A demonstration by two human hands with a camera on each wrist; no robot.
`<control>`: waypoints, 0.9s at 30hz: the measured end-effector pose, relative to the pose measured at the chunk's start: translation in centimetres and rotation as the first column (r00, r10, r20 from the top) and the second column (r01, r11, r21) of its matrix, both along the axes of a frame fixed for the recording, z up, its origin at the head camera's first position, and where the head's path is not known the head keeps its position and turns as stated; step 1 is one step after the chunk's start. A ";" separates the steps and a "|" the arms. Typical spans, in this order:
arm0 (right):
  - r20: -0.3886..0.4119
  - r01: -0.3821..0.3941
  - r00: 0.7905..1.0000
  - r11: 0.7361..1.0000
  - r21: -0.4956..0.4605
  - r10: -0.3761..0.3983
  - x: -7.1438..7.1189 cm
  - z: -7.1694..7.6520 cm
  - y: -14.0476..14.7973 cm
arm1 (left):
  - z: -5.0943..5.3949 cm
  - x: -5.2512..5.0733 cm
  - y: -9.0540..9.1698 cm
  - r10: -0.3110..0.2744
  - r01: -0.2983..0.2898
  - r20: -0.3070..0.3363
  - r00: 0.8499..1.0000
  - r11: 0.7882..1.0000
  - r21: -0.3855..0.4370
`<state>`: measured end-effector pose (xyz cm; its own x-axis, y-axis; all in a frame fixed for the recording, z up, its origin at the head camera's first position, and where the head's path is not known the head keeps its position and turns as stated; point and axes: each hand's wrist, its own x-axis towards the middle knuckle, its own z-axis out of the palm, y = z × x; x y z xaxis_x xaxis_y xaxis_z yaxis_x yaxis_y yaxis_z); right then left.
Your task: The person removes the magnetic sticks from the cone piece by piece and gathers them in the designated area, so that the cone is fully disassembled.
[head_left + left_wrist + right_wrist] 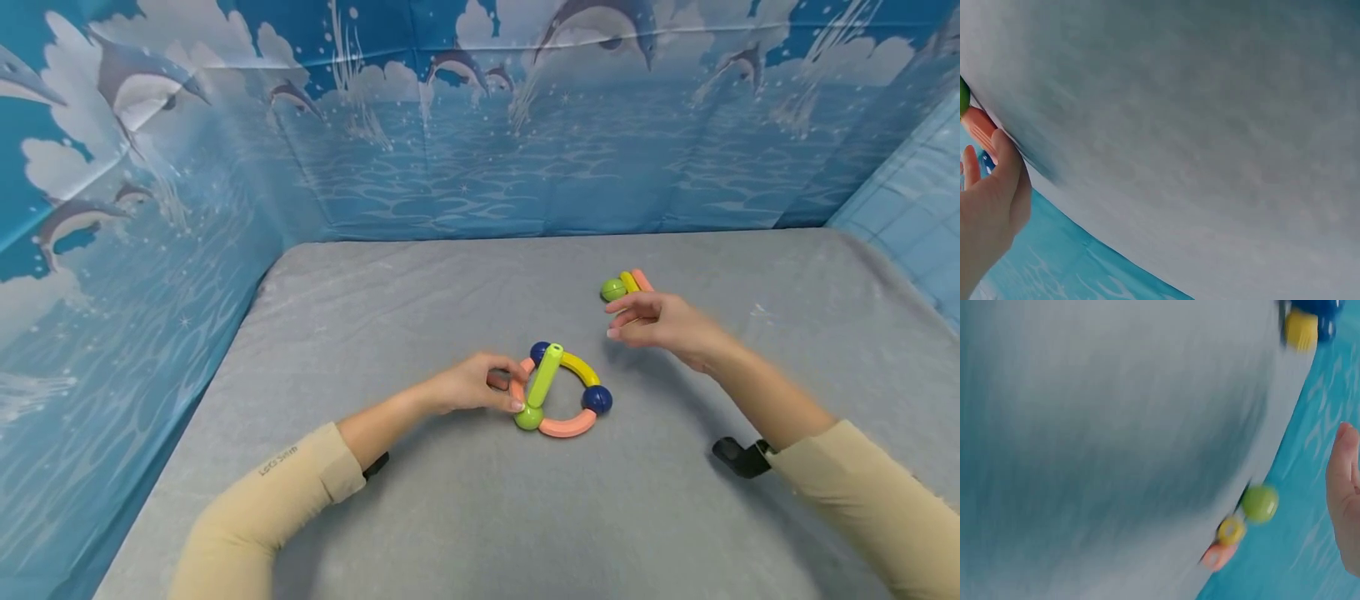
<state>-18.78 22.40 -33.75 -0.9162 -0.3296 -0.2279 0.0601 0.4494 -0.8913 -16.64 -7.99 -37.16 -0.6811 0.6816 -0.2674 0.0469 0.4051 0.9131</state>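
On the grey cloth lies a ring of toy building pieces: coral curved rods (567,425), a yellow curved rod (581,367), dark blue balls (597,399) and a green ball (529,417). A straight light-green rod (546,375) rises from the green ball. My left hand (480,385) pinches the left coral curved rod (980,129), thumb beside the green ball. My right hand (667,327) hovers with nothing in its relaxed fingers. Just past its fingertips lie a loose green ball (612,289), a yellow rod (628,282) and a coral rod (642,280), partly hidden by the hand.
The grey cloth-covered table (420,517) extends around the pieces. A blue dolphin-print curtain (465,167) hangs along its back and left edges. Beneath the right sleeve a black wrist device (738,457) sticks out.
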 end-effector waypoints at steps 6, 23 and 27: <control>0.058 -0.100 0.992 0.985 -0.139 0.109 1.6 -0.4 -3.0 | -0.2 0.6 0.4 -0.013 0.011 -0.115 0.993 1.000 -0.021; 0.114 -0.143 0.977 0.948 -0.283 0.181 3.9 -2.6 -7.9 | -0.4 0.7 0.6 -0.027 0.016 -0.188 0.982 0.998 -0.062; 0.103 -0.123 0.982 0.954 -0.274 0.156 3.9 -2.7 -8.2 | -0.4 0.7 0.7 -0.029 0.018 -0.192 0.981 0.998 -0.054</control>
